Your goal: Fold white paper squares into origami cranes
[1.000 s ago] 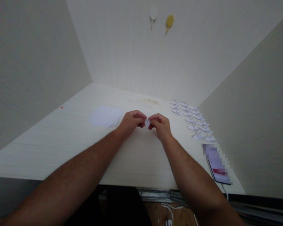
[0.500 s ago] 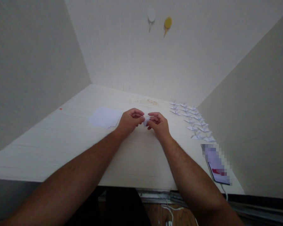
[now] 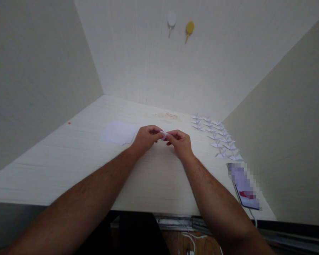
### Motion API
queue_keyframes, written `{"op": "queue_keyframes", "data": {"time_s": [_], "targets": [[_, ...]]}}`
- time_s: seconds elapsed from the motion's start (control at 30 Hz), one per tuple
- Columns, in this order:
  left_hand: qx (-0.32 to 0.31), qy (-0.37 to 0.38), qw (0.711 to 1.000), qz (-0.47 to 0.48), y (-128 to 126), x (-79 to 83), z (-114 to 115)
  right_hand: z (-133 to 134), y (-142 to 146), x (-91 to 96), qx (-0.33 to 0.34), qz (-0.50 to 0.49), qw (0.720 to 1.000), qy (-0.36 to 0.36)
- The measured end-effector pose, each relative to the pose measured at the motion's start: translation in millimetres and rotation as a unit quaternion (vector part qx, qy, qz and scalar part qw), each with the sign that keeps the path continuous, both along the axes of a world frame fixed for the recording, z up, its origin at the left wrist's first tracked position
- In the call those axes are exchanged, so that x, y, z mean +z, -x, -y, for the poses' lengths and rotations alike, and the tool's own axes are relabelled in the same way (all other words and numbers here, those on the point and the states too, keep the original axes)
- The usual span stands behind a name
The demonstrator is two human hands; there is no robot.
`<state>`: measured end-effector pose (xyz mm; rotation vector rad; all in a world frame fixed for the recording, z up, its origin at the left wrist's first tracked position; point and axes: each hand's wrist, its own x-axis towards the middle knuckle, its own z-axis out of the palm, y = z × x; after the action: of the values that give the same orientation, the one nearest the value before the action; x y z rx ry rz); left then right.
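Both hands meet over the middle of the pale wooden desk (image 3: 69,159). My left hand (image 3: 146,137) and my right hand (image 3: 179,141) pinch a small folded piece of white paper (image 3: 164,135) between their fingertips, just above the desk top. Most of the paper is hidden by the fingers. A stack of white paper squares (image 3: 119,132) lies flat to the left of my left hand. Several finished white paper cranes (image 3: 218,138) stand in rows at the right.
A phone (image 3: 245,187) with a cable lies near the desk's front right corner. Walls close in the desk on the left, back and right. A white hook (image 3: 171,20) and a yellow hook (image 3: 189,28) hang on the back wall.
The fingertips have shifted slightly on the small paper, which now sits a little higher between the hands. The arms stay in place.
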<state>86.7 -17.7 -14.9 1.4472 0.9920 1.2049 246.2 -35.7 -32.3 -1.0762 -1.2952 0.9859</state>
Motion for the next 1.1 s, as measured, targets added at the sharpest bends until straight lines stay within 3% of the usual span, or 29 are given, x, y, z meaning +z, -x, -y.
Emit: {"op": "queue_keyframes", "data": {"time_s": [0.47,0.83,1.1], "targets": [[0.002,0.014,1.0,0.01,-3.5,-1.2,1.0,-1.1,0.5,-5.0,-0.006,0.028,0.999,-0.029],[-0.003,-0.013,0.998,-0.056,-4.1,-0.4,2.1,0.9,1.0,-1.3,-0.015,0.059,0.998,-0.013],[0.029,-0.004,0.998,-0.057,-5.1,-0.7,2.0,3.2,0.3,-0.5,-0.027,0.115,0.993,-0.027]]}}
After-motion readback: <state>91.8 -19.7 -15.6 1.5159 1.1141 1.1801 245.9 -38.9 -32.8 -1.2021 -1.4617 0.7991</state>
